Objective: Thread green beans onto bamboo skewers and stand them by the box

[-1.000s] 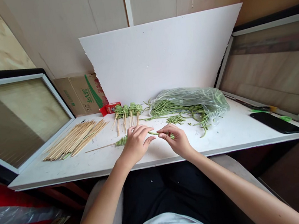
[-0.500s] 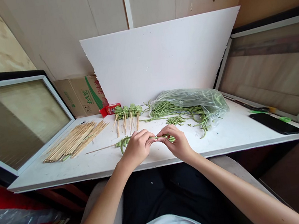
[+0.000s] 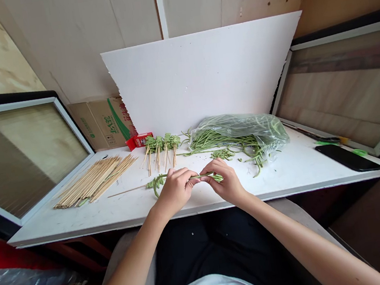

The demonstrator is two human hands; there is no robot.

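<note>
My left hand (image 3: 174,188) and my right hand (image 3: 224,180) meet over the front middle of the white table (image 3: 288,176). Both pinch a long green bean (image 3: 212,175) that is threaded in folds onto a thin bamboo skewer (image 3: 126,190). The skewer's bare end points left, and a loop of bean (image 3: 155,183) hangs beside my left hand. The fingers of both hands are curled and pressed on the bean.
A pile of bare bamboo skewers (image 3: 93,179) lies at the left. Several finished bean skewers (image 3: 160,146) lie behind, by a red carton (image 3: 139,140). A plastic bag of long beans (image 3: 242,135) sits right of centre. A black phone (image 3: 347,157) lies far right.
My two hands have come together on the bean. A loop of bean has bunched up on the skewer left of my left hand.
</note>
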